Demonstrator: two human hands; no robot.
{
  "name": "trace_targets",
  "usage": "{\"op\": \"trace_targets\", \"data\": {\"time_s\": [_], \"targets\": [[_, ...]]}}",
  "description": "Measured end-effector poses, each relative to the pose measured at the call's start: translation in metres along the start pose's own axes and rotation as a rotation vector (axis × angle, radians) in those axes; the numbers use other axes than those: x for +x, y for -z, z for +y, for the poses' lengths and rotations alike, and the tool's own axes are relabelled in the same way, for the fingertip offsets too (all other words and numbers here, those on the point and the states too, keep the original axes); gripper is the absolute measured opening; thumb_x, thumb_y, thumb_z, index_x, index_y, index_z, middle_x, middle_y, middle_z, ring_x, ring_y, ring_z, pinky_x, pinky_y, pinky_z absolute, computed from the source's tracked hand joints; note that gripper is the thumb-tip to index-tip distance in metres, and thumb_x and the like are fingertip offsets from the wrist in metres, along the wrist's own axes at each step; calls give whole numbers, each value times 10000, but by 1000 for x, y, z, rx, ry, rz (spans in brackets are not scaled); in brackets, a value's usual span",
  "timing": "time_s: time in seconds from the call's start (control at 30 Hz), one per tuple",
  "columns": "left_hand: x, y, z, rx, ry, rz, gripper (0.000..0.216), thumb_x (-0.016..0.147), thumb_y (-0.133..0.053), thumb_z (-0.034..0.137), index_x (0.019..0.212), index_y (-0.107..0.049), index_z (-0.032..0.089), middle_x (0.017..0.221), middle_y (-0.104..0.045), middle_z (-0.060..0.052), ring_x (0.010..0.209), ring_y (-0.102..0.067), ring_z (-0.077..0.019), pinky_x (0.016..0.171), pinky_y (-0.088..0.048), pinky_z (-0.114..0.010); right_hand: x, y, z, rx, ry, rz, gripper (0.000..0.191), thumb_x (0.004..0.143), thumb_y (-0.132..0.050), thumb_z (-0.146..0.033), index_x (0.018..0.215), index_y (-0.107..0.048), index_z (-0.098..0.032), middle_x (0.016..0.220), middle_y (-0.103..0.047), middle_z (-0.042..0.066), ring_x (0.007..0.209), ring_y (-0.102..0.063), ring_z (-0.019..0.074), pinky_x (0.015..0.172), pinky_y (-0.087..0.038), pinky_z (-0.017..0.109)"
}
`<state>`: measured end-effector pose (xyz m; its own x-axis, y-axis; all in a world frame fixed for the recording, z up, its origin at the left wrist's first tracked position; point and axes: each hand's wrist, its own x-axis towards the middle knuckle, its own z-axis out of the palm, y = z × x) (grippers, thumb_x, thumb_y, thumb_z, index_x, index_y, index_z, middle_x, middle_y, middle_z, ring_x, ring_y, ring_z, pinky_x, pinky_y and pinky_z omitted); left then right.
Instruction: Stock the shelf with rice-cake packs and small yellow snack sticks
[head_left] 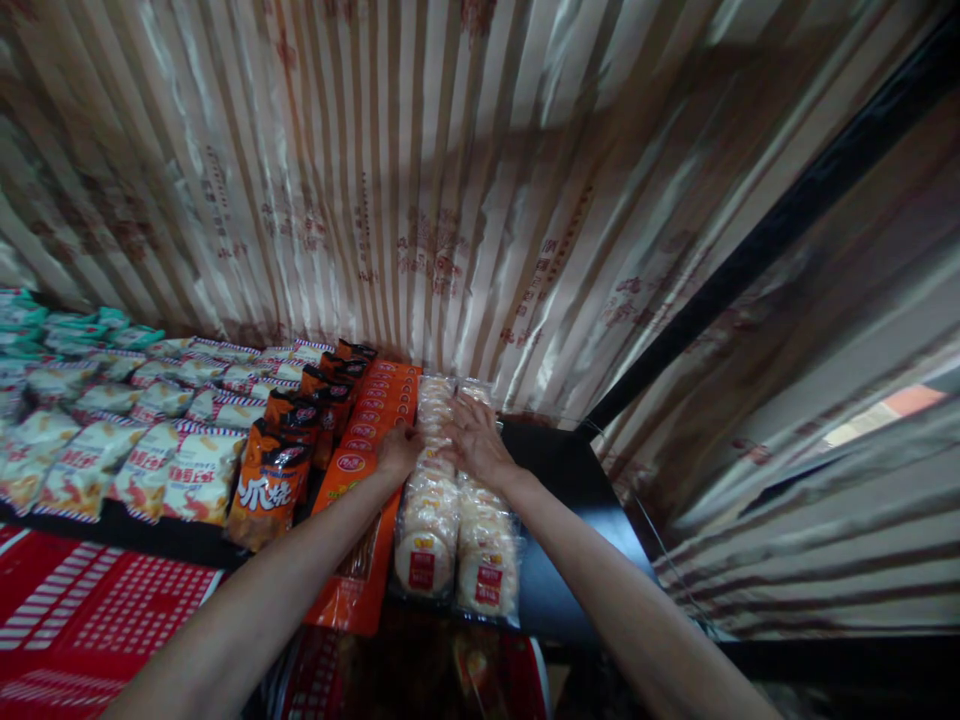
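Two rows of clear packets of round rice crackers lie on a dark shelf, running away from me. My left hand rests at the left edge of the left row, fingers curled against a packet. My right hand lies palm-down with fingers spread over the packets further back. A row of orange packets lies directly left of the crackers.
Left of those stand dark orange snack bags, then several white and red bags, with green packets at the far left. A striped shiny curtain hangs behind the shelf. Red patterned boxes sit below at the front left.
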<state>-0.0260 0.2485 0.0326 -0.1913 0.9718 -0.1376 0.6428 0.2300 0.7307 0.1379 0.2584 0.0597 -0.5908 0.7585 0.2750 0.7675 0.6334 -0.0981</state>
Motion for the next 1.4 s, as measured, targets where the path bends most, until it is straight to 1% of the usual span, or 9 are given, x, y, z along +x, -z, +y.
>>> {"op": "trace_targets", "data": {"time_s": [0.13,0.37,0.53,0.63,0.77,0.9,1.1,1.23,1.4], "targets": [[1,-3,-2,-70,8,10,155,777,-518,230,852,-628,151,875,-689,-75,784,-608,-168,663,-404,-243,3,-1,-7,3,-119,-57,323,683,-701,-288,972,-619,-169,1381,-400,151,1344,-163,298,1039,-135,510],[1,-6,-7,-147,-64,19,135,775,-508,179,832,-627,151,824,-673,-45,752,-592,-136,677,-417,-224,7,-6,-12,43,-211,-58,110,667,-691,-239,733,-641,-166,1351,-445,128,1337,-175,297,1032,-134,478],[-22,6,0,-3,-172,155,208,791,-472,158,940,-618,156,947,-642,-82,897,-572,-172,765,-422,-251,6,-15,-7,53,-195,-8,59,667,-660,-215,710,-644,-178,1335,-466,109,1339,-165,289,1027,-124,474],[-40,12,2,103,-222,126,242,785,-449,126,937,-631,176,978,-628,-86,943,-562,-186,809,-414,-256,5,-18,-5,51,-203,7,50,669,-651,-223,702,-636,-190,1324,-478,87,1337,-169,280,1032,-114,471],[-52,11,-2,148,-185,29,254,789,-453,169,963,-638,187,1029,-612,-98,899,-583,-196,768,-427,-258,3,-15,-8,27,-212,-5,44,676,-636,-207,720,-633,-201,1305,-493,78,1332,-187,279,1041,-115,461],[-47,8,-6,111,-119,40,252,790,-468,180,963,-652,176,1030,-621,-118,887,-597,-203,748,-423,-254,0,-9,-11,8,-227,-53,63,687,-635,-209,747,-634,-191,1296,-498,85,1330,-192,291,1042,-111,462],[-37,11,-5,24,-48,5,228,833,-476,283,903,-644,145,877,-674,-106,809,-611,-195,661,-405,-243,2,-10,-9,-5,-221,-62,65,679,-647,-220,737,-636,-192,1288,-505,73,1325,-201,288,1040,-121,452],[-33,13,-6,36,-76,26,194,821,-500,263,883,-628,131,868,-675,-112,789,-610,-189,637,-391,-244,3,-11,-8,2,-222,-63,58,676,-641,-226,722,-636,-192,1271,-522,66,1321,-213,286,1035,-135,455],[-25,11,-8,-54,20,-64,120,748,-589,256,768,-620,142,720,-673,-67,648,-604,-161,556,-381,-231,2,-12,-7,5,-204,-32,62,677,-626,-216,737,-635,-205,1237,-546,54,1311,-240,292,1026,-169,467]]}}
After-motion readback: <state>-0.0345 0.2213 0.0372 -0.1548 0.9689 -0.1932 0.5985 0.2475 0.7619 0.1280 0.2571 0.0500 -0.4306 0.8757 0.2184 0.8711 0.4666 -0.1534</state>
